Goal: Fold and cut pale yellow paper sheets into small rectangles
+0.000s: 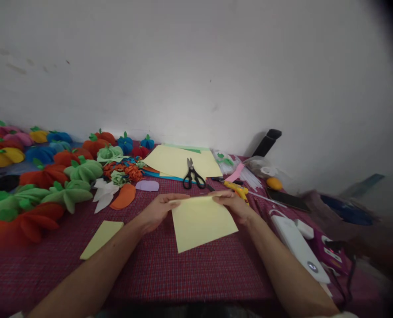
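A pale yellow sheet (201, 223) hangs between my two hands, its top edge folded or bent over. My left hand (161, 210) pinches the upper left corner, and my right hand (231, 203) grips the upper right part. Beyond the sheet, black-handled scissors (190, 172) lie on large cream sheets (163, 158), blades pointing away. By my right hand is a yellow glue gun (238, 190). A smaller folded pale yellow piece (102, 238) rests on the cloth beside my left forearm.
Colourful pumpkin shapes (43, 176) crowd the left side. Orange (123, 196) and lilac (147, 185) cutouts lie near scraps (125, 170). At right are a white power bank (299, 247), purple power strip (330, 254), dark phone (287, 198) and cables. A wall stands behind the table.
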`<state>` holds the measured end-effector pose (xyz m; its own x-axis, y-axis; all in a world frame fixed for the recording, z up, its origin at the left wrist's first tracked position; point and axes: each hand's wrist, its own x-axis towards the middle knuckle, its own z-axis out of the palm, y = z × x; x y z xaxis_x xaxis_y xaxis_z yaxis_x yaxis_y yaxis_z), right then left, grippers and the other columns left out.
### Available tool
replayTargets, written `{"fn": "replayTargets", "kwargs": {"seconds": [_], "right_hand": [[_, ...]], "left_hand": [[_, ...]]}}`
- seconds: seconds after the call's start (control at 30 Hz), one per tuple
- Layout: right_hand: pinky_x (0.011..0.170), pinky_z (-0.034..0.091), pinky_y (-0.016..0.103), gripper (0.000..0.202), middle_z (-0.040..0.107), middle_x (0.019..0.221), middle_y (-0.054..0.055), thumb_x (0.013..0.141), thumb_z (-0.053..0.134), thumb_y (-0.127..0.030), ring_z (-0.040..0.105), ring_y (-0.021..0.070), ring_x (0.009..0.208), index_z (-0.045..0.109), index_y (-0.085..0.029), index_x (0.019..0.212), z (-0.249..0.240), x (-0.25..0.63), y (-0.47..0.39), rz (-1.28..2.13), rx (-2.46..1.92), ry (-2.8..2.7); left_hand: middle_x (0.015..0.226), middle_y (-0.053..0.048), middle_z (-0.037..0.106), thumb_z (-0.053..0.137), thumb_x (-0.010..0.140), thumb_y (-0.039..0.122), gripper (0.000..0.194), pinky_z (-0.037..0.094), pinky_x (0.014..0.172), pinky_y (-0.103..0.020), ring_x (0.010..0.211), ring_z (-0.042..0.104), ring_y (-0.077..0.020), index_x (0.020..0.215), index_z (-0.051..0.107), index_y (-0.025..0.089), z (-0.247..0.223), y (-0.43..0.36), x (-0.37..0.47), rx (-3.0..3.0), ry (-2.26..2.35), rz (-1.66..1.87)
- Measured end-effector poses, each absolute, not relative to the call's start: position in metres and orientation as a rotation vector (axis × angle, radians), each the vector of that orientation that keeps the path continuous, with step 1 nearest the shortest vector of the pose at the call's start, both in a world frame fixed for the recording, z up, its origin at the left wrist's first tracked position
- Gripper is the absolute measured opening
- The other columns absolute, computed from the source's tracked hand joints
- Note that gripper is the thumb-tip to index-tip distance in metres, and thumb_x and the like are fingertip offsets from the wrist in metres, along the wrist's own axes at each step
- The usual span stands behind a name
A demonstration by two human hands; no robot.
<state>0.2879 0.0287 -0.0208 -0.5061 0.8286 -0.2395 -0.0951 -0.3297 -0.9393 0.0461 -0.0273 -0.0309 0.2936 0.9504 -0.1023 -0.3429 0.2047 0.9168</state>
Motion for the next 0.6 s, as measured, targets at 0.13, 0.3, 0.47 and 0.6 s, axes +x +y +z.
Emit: {"fn": "replayTargets", "kwargs": {"seconds": [0.13, 0.3, 0.47, 0.6], "right_hand": [[0.06, 0.044, 0.028, 0.015, 0.067, 0.072, 0.002, 0.06, 0.067, -0.018, 0.06, 0.0146, 0.06, 0.065, -0.016, 0.074, -0.0209, 0.2903, 0.0309, 1.892, -0.971, -1.251], [0.052, 0.042, 0.024, 0.01, 0.066, 0.067, 0.001, 0.064, 0.064, -0.019, 0.058, 0.0129, 0.056, 0.062, -0.017, 0.074, -0.022, 0.2894, 0.0301, 1.928, -0.947, -1.251], [0.058, 0.044, 0.025, 0.027, 0.068, 0.079, 0.001, 0.062, 0.067, -0.022, 0.061, 0.0131, 0.063, 0.063, -0.02, 0.089, -0.0226, 0.2866, 0.0275, 1.871, -0.96, -1.329], [0.062, 0.045, 0.027, 0.035, 0.068, 0.081, 0.003, 0.059, 0.069, -0.023, 0.063, 0.0154, 0.068, 0.065, -0.02, 0.094, -0.0254, 0.2866, 0.0274, 1.846, -0.974, -1.436]], "left_hand": [[0.072, -0.006, 0.068, 0.066, 0.063, 0.024, 0.016, 0.044, 0.057, -0.029, 0.059, 0.06, -0.0173, 0.077, 0.067, 0.016, -0.0292, -0.0274, 0.0447, 0.858, 0.854, 1.024], [0.073, -0.006, 0.067, 0.066, 0.064, 0.024, 0.018, 0.043, 0.056, -0.026, 0.06, 0.059, -0.0157, 0.079, 0.067, 0.015, -0.0326, -0.0264, 0.044, 0.907, 0.857, 1.057], [0.074, -0.006, 0.067, 0.064, 0.066, 0.026, 0.027, 0.041, 0.058, -0.025, 0.059, 0.058, -0.0142, 0.091, 0.066, 0.015, -0.032, -0.0263, 0.0435, 0.967, 0.885, 1.061], [0.076, -0.006, 0.067, 0.061, 0.068, 0.024, 0.024, 0.04, 0.058, -0.023, 0.061, 0.058, -0.0138, 0.089, 0.067, 0.015, -0.0305, -0.0272, 0.0435, 1.029, 0.905, 1.029]]}}
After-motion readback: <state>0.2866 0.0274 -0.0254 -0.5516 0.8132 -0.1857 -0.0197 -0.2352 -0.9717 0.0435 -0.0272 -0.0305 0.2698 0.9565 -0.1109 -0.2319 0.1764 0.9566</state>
